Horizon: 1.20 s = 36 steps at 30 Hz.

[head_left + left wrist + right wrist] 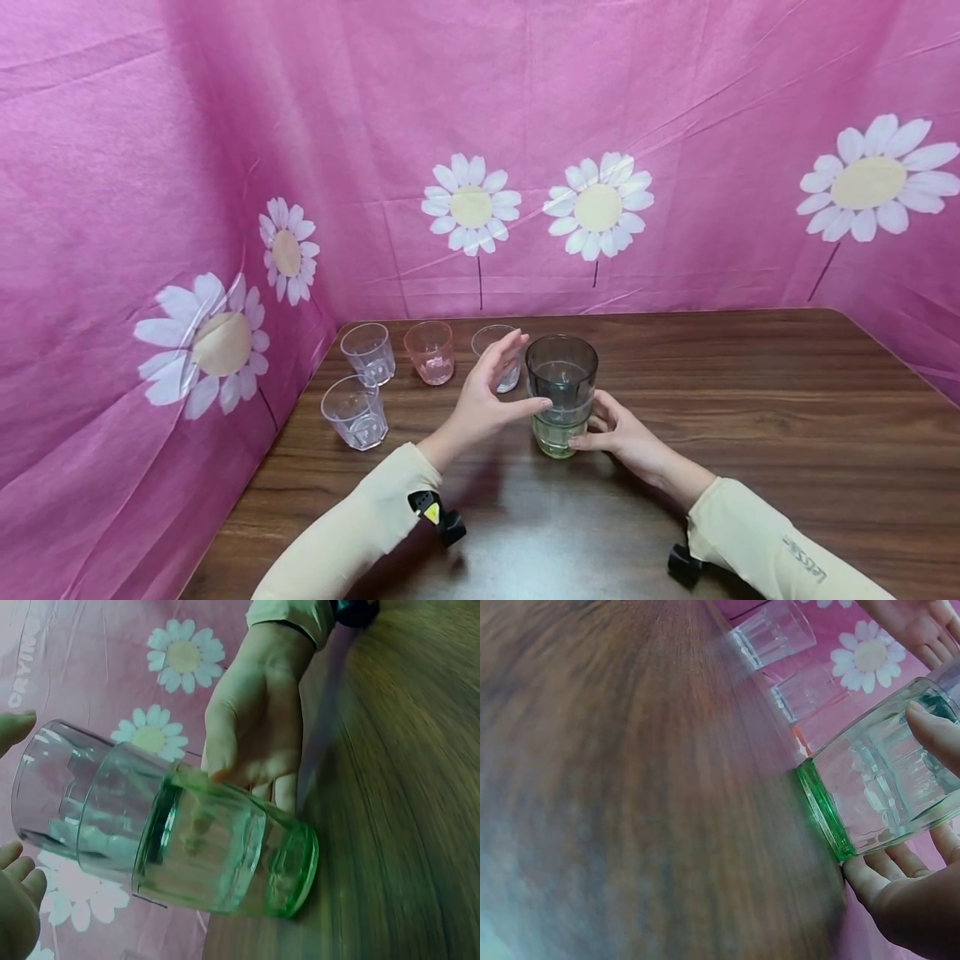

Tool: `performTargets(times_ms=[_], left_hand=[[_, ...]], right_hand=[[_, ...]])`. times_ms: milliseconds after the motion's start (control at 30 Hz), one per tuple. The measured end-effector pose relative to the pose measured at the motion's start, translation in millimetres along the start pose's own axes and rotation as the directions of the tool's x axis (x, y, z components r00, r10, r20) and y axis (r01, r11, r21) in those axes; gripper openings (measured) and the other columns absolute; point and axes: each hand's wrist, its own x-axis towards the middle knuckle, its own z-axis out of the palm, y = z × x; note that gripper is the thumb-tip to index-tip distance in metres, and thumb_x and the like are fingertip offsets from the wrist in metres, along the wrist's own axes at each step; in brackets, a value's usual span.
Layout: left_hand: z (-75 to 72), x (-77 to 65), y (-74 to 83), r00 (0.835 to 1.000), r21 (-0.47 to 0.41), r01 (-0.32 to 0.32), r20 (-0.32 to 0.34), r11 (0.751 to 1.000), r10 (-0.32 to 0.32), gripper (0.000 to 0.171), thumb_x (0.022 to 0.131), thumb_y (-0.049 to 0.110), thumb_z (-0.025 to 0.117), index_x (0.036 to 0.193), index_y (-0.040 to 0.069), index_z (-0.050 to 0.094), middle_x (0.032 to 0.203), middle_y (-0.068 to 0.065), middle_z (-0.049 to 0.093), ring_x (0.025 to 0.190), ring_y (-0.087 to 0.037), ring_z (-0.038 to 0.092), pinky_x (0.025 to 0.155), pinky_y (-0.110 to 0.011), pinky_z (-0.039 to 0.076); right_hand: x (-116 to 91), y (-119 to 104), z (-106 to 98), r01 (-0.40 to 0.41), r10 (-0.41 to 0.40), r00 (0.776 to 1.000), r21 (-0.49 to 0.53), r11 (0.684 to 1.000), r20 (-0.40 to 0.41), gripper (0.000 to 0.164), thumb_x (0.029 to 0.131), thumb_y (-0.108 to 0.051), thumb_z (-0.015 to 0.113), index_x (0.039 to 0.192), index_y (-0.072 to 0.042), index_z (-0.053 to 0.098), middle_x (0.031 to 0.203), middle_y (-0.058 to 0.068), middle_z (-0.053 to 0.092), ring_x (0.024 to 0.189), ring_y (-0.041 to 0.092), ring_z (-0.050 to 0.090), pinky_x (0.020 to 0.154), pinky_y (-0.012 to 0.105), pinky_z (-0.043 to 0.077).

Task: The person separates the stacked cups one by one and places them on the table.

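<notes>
Item: a stack of nested see-through tumblers, upright near the middle of the dark wood-grain counter. Top, a smoky-grey tumbler; below, a seemingly colourless tumbler; bottom, a green-tinted tumbler with a thick base.

Right hand: thumb and fingers hold the green tumbler low, from either side. Left hand: fingers spread wide beside the upper part, gripping nothing; whether its thumb touches, I cannot tell.

Also present: two colourless tumblers at the counter's left, a farther and a nearer; one rose-pink tumbler; one more colourless tumbler, partly behind the left hand. Backdrop: magenta cloth printed with white daisies.

Handling, in my estimate: stiff, smooth, likely slippery; glass or hard plastic, undetermined, so treat as fragile. Bottom-weighted, perhaps top-heavy once stacked. Best held by the green wall, with light steadying below the grey rim.
</notes>
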Motion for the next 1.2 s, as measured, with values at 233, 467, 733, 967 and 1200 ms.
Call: performTargets(times_ms=[233, 467, 733, 967, 1200], left_hand=[[11.0, 7.9, -0.2, 0.999, 0.001, 0.043, 0.004, 0.999, -0.043, 0.089, 0.076, -0.006, 0.081, 0.151, 0.001, 0.034, 0.15, -0.014, 0.043, 0.14, -0.02, 0.04, 0.116, -0.035, 0.034], [18.9, 13.9, -4.5, 0.993, -0.043, 0.116, -0.016, 0.992, -0.116, 0.095, 0.076, -0.004, 0.082, 0.154, 0.0, 0.027, 0.151, -0.016, 0.043, 0.139, -0.022, 0.042, 0.117, -0.033, 0.032], [19.5, 15.8, -6.7, 0.988, -0.035, 0.149, -0.025, 0.988, -0.149, 0.095, 0.075, -0.002, 0.083, 0.153, -0.002, 0.028, 0.147, -0.017, 0.048, 0.136, -0.024, 0.046, 0.116, -0.034, 0.033], [20.4, 16.4, -5.3, 0.985, 0.001, 0.162, -0.061, 0.987, -0.162, 0.093, 0.073, 0.0, 0.085, 0.151, -0.001, 0.035, 0.144, -0.016, 0.052, 0.133, -0.025, 0.049, 0.113, -0.033, 0.038], [17.0, 20.2, -0.9, 0.984, -0.059, 0.149, -0.088, 0.987, -0.154, 0.089, 0.073, -0.003, 0.084, 0.149, -0.002, 0.037, 0.142, -0.016, 0.054, 0.13, -0.024, 0.053, 0.11, -0.029, 0.041]], right_hand=[[-0.1, -0.2, 0.3, -0.001, 0.001, 1.0, 0.014, 1.0, 0.011, 0.076, 0.083, -0.004, 0.077, 0.143, 0.003, 0.031, 0.147, 0.025, 0.039, 0.125, 0.02, 0.051, 0.097, 0.026, 0.048], [0.1, 0.6, 0.8, -0.001, 0.0, 1.0, 0.012, 1.0, 0.015, 0.077, 0.083, -0.004, 0.077, 0.144, 0.004, 0.03, 0.145, 0.025, 0.041, 0.12, 0.014, 0.053, 0.097, 0.024, 0.046], [0.8, -0.1, 0.0, -0.005, 0.005, 1.0, 0.01, 1.0, 0.013, 0.077, 0.084, -0.004, 0.076, 0.144, 0.004, 0.029, 0.145, 0.025, 0.041, 0.12, 0.015, 0.053, 0.097, 0.025, 0.046], [0.9, 0.5, -1.0, -0.005, 0.005, 1.0, 0.006, 1.0, 0.015, 0.08, 0.085, -0.004, 0.075, 0.147, 0.004, 0.026, 0.148, 0.027, 0.037, 0.123, 0.019, 0.051, 0.098, 0.024, 0.045], [0.3, 0.8, -0.4, 0.006, -0.006, 1.0, 0.018, 1.0, 0.017, 0.078, 0.084, -0.003, 0.076, 0.145, 0.004, 0.028, 0.15, 0.027, 0.035, 0.122, 0.017, 0.052, 0.098, 0.025, 0.046]])
